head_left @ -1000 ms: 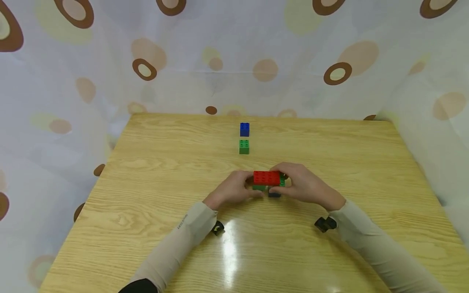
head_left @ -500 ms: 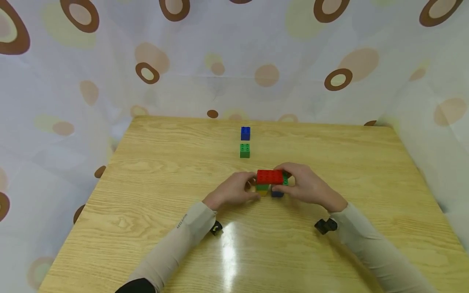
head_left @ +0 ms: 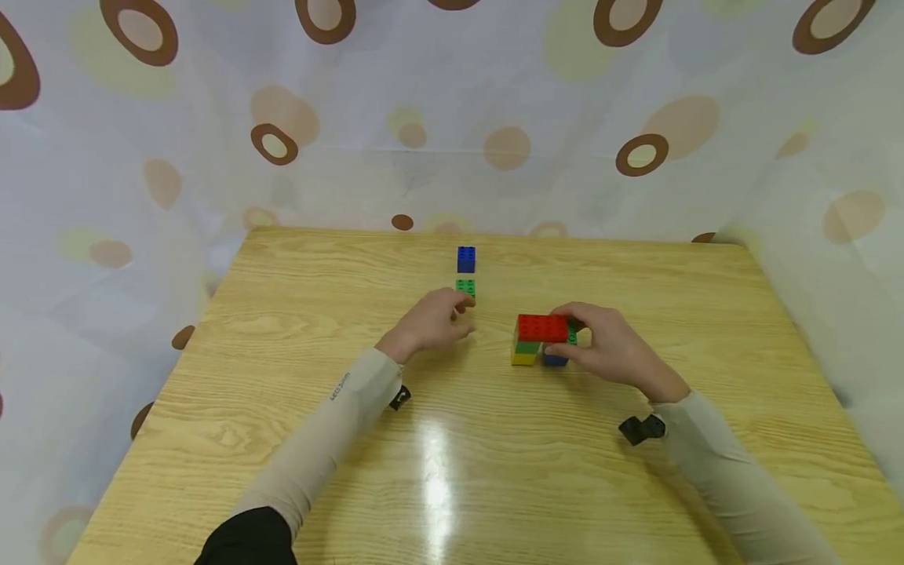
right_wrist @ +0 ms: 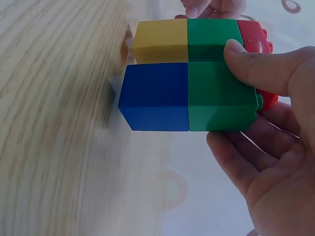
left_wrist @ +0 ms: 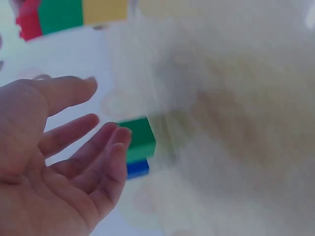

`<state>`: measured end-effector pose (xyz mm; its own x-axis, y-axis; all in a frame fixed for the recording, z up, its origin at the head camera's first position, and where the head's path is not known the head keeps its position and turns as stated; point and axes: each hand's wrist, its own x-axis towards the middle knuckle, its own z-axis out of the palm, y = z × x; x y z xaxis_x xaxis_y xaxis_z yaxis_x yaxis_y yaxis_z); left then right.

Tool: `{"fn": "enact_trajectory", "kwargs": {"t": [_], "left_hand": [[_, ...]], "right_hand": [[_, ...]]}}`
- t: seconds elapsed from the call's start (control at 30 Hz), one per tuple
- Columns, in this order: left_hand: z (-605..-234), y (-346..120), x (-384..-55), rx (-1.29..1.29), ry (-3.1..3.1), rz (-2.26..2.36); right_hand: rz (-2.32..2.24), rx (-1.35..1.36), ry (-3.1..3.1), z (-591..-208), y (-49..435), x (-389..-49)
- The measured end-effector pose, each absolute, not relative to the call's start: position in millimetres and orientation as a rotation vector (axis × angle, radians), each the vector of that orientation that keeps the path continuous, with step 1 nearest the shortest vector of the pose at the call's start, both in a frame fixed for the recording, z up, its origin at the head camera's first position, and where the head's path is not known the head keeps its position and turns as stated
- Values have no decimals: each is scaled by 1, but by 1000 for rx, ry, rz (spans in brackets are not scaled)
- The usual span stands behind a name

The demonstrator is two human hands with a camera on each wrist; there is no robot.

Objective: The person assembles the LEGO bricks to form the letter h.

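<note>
My right hand [head_left: 613,347] pinches a small toy-brick structure between thumb and fingers, with the thumb over a green brick [right_wrist: 219,96]. Under that green brick is a blue brick [right_wrist: 155,93]. Beside them a yellow brick [right_wrist: 162,42] carries another green brick [right_wrist: 211,37]. A long red brick [head_left: 542,328] bridges both stacks on top. My left hand [head_left: 427,323] holds nothing, its fingers loosely bent and spread from the thumb. Those fingertips reach the near side of a loose green brick [head_left: 465,286], overlapping it in the head view. Behind it sits a loose blue brick [head_left: 466,260].
The bricks are on a wooden table [head_left: 318,298] with a bright glare streak toward the front. A patterned white sheet [head_left: 452,102] hangs behind the table and along its sides. Small black cameras [head_left: 641,429] are strapped at both wrists.
My left hand has left the brick structure and moved left and away from me to the loose green brick. My right hand has shifted slightly right with the structure.
</note>
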<state>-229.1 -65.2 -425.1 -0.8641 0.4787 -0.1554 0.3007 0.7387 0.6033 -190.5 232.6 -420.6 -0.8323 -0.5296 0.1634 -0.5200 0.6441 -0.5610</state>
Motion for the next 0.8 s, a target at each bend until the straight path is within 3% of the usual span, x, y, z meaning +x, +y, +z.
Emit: {"fn": "enact_trajectory", "kwargs": {"t": [0.47, 0.8], "left_hand": [[-420, -63, -276, 500, 2824, 563], [-434, -58, -282, 502, 2793, 556]], "right_hand": [[-1008, -902, 2869, -435, 252, -191], [-1036, -871, 2834, -439, 253, -191]]}}
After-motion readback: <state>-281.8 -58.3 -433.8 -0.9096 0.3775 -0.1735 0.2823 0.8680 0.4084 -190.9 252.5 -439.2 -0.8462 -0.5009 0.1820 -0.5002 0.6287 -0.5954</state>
